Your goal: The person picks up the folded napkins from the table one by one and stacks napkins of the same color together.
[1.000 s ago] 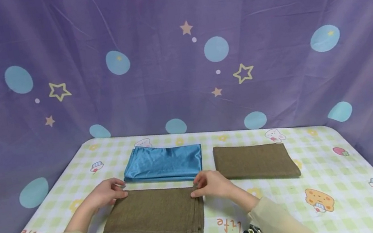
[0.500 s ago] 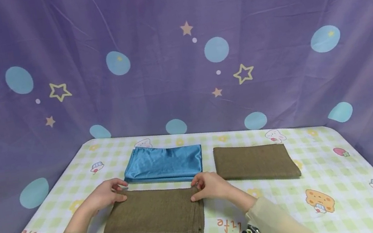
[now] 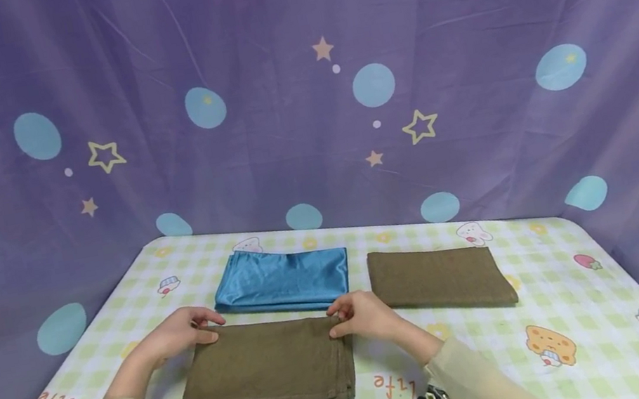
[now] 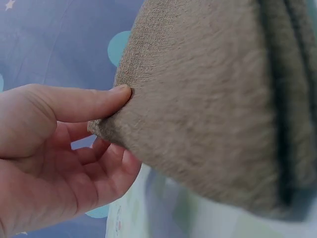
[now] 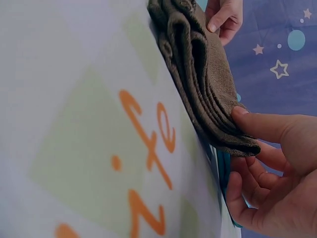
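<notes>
A folded brown cloth [image 3: 266, 369] lies in front of the person, several layers thick. The left hand [image 3: 179, 335] pinches its far left corner, thumb on top and fingers beneath, as the left wrist view shows on the cloth [image 4: 208, 109]. At the far right corner the right hand [image 3: 363, 320] pinches the stacked layers between thumb and fingers. In the right wrist view, the right hand [image 5: 282, 168] has its thumb on the upper face, and the folded edges of the cloth [image 5: 198, 74] show side-on.
Just behind lies a folded shiny blue cloth [image 3: 282, 281]. A second folded brown cloth [image 3: 439, 278] is at the right. All rest on a table with a green-checked cover [image 3: 477, 364], backed by a purple curtain [image 3: 278, 35]. Both sleeves carry black wrist cameras.
The front edge of the near brown cloth has shifted slightly right and its layers look more even. Both hands keep their grip at the far corners, nearly in place.
</notes>
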